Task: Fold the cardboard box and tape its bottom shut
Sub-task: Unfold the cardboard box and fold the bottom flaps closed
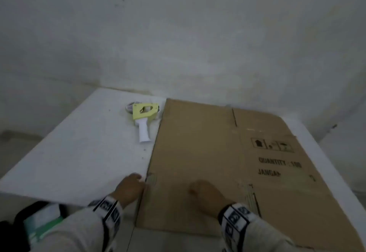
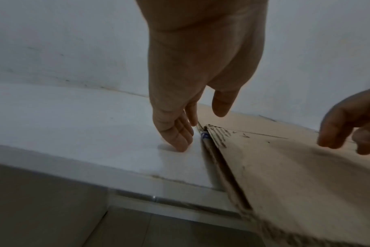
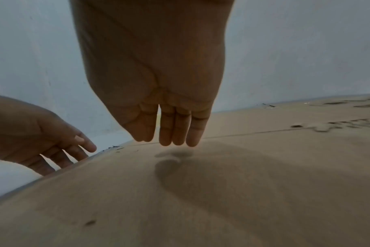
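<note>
A flattened brown cardboard box (image 1: 227,162) lies on the white table (image 1: 79,152), printed with black symbols and text, its near part hanging over the table's front edge. My left hand (image 1: 130,187) is at the box's left edge (image 2: 209,150), fingers (image 2: 177,138) straight and pointing down, tips on the table beside the cardboard. My right hand (image 1: 206,194) hovers just above the box's near middle (image 3: 222,183), fingers (image 3: 175,132) straight and holding nothing. A yellow and white tape dispenser (image 1: 143,120) lies on the table left of the box's far corner.
A bare white wall (image 1: 178,33) rises right behind the table. At the lower left, below the table's edge, sits a dark bag (image 1: 35,226) with white and green contents. Grey floor tiles (image 2: 53,208) show under the table front.
</note>
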`<state>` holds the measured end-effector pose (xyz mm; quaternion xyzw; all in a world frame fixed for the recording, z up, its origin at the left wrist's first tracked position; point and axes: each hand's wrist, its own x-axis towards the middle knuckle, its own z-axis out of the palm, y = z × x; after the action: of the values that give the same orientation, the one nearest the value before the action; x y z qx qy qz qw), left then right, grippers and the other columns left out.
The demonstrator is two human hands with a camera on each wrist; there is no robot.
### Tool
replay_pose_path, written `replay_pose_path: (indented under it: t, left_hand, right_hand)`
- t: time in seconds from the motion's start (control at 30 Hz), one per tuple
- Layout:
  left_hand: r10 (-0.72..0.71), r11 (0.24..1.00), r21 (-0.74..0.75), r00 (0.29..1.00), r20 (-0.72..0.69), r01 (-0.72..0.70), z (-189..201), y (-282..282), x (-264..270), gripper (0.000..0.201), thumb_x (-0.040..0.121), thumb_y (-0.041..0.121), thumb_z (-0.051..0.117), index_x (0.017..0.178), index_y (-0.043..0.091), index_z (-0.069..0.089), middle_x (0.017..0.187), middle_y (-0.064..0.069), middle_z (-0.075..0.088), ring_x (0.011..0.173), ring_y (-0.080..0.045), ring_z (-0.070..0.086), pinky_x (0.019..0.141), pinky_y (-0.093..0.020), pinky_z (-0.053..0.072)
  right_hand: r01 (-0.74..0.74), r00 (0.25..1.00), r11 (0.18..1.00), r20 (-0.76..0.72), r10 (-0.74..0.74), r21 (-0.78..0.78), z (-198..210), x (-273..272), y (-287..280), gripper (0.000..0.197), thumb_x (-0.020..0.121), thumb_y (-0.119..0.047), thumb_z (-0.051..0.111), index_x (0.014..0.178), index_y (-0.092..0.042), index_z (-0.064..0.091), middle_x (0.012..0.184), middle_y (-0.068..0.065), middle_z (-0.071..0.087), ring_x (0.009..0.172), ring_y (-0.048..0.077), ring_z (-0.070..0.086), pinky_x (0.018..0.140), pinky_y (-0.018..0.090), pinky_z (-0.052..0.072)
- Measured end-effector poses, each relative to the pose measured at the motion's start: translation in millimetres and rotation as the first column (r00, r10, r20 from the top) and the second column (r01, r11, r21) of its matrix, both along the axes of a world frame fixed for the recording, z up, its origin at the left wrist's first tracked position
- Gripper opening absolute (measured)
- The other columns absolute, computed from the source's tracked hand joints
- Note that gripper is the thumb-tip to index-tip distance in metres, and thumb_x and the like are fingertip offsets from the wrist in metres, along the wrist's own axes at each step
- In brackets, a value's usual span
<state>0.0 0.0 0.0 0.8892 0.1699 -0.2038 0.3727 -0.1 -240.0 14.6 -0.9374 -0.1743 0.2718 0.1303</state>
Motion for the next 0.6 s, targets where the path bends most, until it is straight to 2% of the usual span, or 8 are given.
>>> replay_pose_path:
  t: [0.13, 0.17, 0.23, 0.33, 0.4, 0.47, 0.53, 0.6]
  left_hand:
    - [0.018, 0.998, -0.056, 0.999, -0.039, -0.02, -2, -5, 19, 0.046, 0.094, 0.02, 0.049, 0.137, 0.006, 0.042, 0.136, -0.014, 0.049, 0.125, -0.026, 0.047, 0.095, -0.025, 0.037]
    - [0.024, 0.998, -0.058, 0.999, -0.034, -0.026, -5, -7, 22, 0.037, 0.094, 0.02, 0.048, 0.129, 0.009, 0.049, 0.127, -0.011, 0.054, 0.121, -0.024, 0.049, 0.091, -0.024, 0.036]
    - [0.038, 0.998, -0.044, 0.999, -0.022, -0.039, -10, -9, 26, 0.009, 0.094, 0.019, 0.047, 0.087, 0.022, 0.052, 0.089, 0.003, 0.053, 0.102, -0.018, 0.05, 0.079, -0.024, 0.037]
    - [0.1, 0.993, -0.065, 0.995, -0.011, -0.1, -10, -12, 31, 0.033, 0.092, 0.015, 0.047, 0.064, 0.024, 0.031, 0.068, 0.008, 0.035, 0.075, -0.013, 0.046, 0.055, -0.017, 0.029]
    - [0.135, 0.987, -0.082, 0.989, -0.057, -0.139, -12, -16, 35, 0.028, 0.086, 0.011, 0.049, 0.063, 0.018, 0.036, 0.068, 0.002, 0.041, 0.063, -0.012, 0.044, 0.051, -0.02, 0.03]
    - [0.17, 0.975, -0.129, 0.979, -0.108, -0.183, -7, -18, 37, 0.007, 0.079, 0.011, 0.053, 0.073, 0.009, 0.051, 0.078, -0.009, 0.055, 0.07, -0.021, 0.055, 0.057, -0.022, 0.036]
    - [0.197, 0.956, -0.192, 0.97, -0.141, -0.222, -11, -19, 41, 0.03, 0.074, 0.011, 0.053, 0.102, -0.001, 0.058, 0.104, -0.022, 0.062, 0.09, -0.031, 0.062, 0.065, -0.025, 0.04]
    - [0.225, 0.937, -0.245, 0.966, -0.127, -0.251, -8, -19, 43, 0.037, 0.08, 0.007, 0.052, 0.115, -0.004, 0.053, 0.11, -0.023, 0.061, 0.088, -0.028, 0.059, 0.071, -0.031, 0.045]
  right_hand:
    - [0.025, 1.0, 0.999, 0.017, -0.025, -0.023, 0, 21, 24, 0.036, 0.102, -0.015, 0.034, 0.136, -0.009, 0.046, 0.134, 0.015, 0.042, 0.12, 0.031, 0.043, 0.101, 0.035, 0.035]
    - [0.008, 1.0, 0.999, 0.022, -0.007, -0.036, -3, 24, 31, 0.037, 0.102, -0.016, 0.034, 0.136, -0.009, 0.045, 0.134, 0.015, 0.041, 0.121, 0.031, 0.042, 0.102, 0.036, 0.036]
    - [-0.006, 0.999, 0.999, 0.032, 0.008, -0.053, -8, 26, 43, 0.038, 0.102, -0.021, 0.035, 0.137, -0.009, 0.043, 0.135, 0.015, 0.04, 0.122, 0.032, 0.04, 0.104, 0.038, 0.036]
    - [0.007, 0.999, 0.999, 0.054, -0.004, -0.051, -11, 31, 55, 0.043, 0.098, -0.024, 0.041, 0.139, -0.011, 0.04, 0.139, 0.014, 0.037, 0.126, 0.033, 0.037, 0.106, 0.04, 0.036]
    - [-0.019, 0.999, 0.998, 0.042, 0.021, -0.059, -12, 29, 62, 0.051, 0.093, -0.025, 0.048, 0.141, -0.012, 0.038, 0.142, 0.013, 0.034, 0.129, 0.033, 0.035, 0.107, 0.04, 0.035]
    - [-0.048, 0.998, 0.996, 0.047, 0.051, -0.071, -12, 24, 66, 0.056, 0.09, -0.03, 0.052, 0.142, -0.015, 0.038, 0.145, 0.013, 0.034, 0.132, 0.033, 0.034, 0.108, 0.041, 0.035]
    - [-0.066, 0.995, 0.995, 0.071, 0.071, -0.077, -14, 19, 67, 0.058, 0.088, -0.033, 0.054, 0.141, -0.017, 0.039, 0.146, 0.012, 0.033, 0.134, 0.033, 0.032, 0.108, 0.043, 0.034]
    - [-0.074, 0.993, 0.994, 0.086, 0.081, -0.079, -15, 17, 65, 0.061, 0.086, -0.036, 0.057, 0.142, -0.02, 0.038, 0.149, 0.012, 0.03, 0.137, 0.033, 0.029, 0.11, 0.044, 0.031]
